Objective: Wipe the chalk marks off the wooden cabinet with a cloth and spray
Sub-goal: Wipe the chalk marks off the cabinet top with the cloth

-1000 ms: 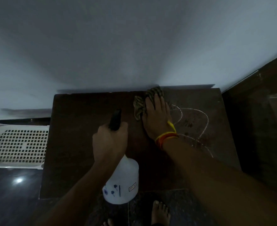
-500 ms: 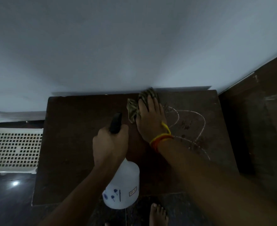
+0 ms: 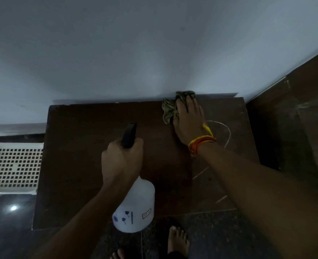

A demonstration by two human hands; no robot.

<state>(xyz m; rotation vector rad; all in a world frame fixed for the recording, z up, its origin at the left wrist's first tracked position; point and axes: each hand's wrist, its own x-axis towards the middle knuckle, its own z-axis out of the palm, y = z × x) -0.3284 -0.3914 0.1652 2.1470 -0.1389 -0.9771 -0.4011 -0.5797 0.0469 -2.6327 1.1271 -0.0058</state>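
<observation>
- The right hand (image 3: 189, 120) lies flat on the top of the wooden cabinet (image 3: 90, 165), fingers straight and pointing toward the wall (image 3: 135, 53), pressing a crumpled olive-patterned cloth (image 3: 170, 109) onto the wood.
- The cloth bunches out from under the fingertips and to the left of that hand, right at the cabinet's back edge where it meets the wall.
- Orange and yellow thread bands (image 3: 201, 143) circle the right wrist.
- The left hand (image 3: 121, 161) is clenched round the neck of a white spray bottle (image 3: 135, 208), held in the air over the cabinet's near part; the bottle's black nozzle (image 3: 129, 134) sticks out above the knuckles and points toward the wall.
- The bottle body hangs below the left hand, with small blue marks and a small label on its side.
- Chalk marks (image 3: 227, 133) show as a pale curved line just right of the right hand, running round behind the wrist; more faint strokes lie nearer the person, beside the right forearm.
- The two hands are apart, the left one nearer the person and to the left of the cloth.
- A white perforated basket (image 3: 12, 165) sits on the floor well left of the left hand, beside the cabinet.
- Bare toes (image 3: 178, 240) show on the dark floor below the bottle.
</observation>
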